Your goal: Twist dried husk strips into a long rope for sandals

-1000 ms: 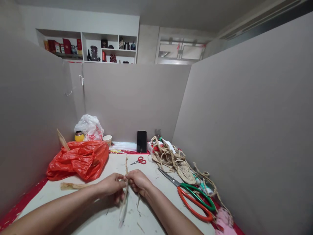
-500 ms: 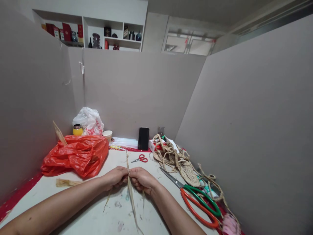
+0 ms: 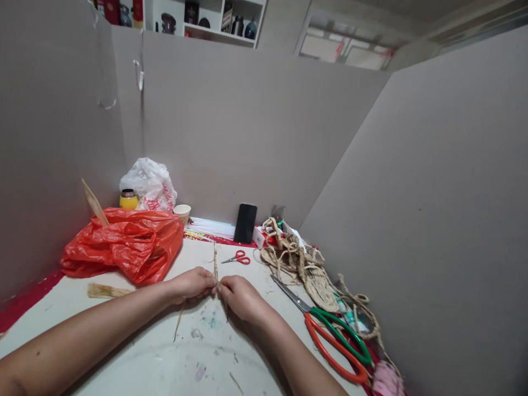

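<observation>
A thin braid of dried plant fibre (image 3: 215, 264) runs away from me over the pale board. At its near end my left hand (image 3: 194, 285) and my right hand (image 3: 239, 297) meet, both closed in a pinch on the strands. One loose strand (image 3: 179, 323) hangs below my left hand, and a short tail shows under my right. The fingertips hide the point where the strands cross. Just beyond my right hand lie small red-handled scissors (image 3: 239, 257). Large shears (image 3: 322, 324) with green and orange handles rest to the right.
A red plastic bag (image 3: 127, 242) and a flat fibre piece (image 3: 108, 290) are at left. Behind stand a yellow jar (image 3: 128, 200), a paper cup (image 3: 182, 212) and a phone (image 3: 245, 223). Woven straw pieces and cord (image 3: 309, 269) heap at right. Grey partitions (image 3: 247, 121) enclose the table.
The view has tipped downward. My hands stay together at the braid; the long strands that hung toward me between them no longer show there.
</observation>
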`<state>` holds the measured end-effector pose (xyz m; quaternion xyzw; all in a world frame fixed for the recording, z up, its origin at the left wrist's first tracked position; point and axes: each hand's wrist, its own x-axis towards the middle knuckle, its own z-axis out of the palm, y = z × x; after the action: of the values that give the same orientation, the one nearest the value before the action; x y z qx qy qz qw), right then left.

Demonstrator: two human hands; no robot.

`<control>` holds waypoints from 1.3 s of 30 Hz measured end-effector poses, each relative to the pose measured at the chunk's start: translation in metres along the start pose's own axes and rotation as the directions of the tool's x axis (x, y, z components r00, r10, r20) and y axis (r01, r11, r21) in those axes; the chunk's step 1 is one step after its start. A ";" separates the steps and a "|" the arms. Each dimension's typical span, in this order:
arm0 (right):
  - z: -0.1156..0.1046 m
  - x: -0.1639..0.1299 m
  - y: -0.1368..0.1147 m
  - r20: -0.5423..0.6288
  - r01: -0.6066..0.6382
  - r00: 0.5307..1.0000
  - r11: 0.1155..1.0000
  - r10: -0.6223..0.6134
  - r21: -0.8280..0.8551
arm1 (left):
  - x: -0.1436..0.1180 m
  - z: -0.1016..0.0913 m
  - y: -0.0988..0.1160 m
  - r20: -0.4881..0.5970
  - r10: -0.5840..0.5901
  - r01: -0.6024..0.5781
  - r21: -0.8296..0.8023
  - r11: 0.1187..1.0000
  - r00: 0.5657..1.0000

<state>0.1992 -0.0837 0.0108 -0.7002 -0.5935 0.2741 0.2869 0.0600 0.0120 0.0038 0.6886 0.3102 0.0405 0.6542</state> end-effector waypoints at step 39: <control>0.011 0.016 -0.013 0.266 -0.370 0.925 0.795 0.270 0.481 | -0.006 -0.001 -0.010 0.106 0.090 -0.053 -0.314 0.948 0.990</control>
<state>0.1848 -0.0654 0.0125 -0.6576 -0.3929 0.5330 0.3594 0.0512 0.0097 -0.0031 0.5892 0.2352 0.0714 0.7697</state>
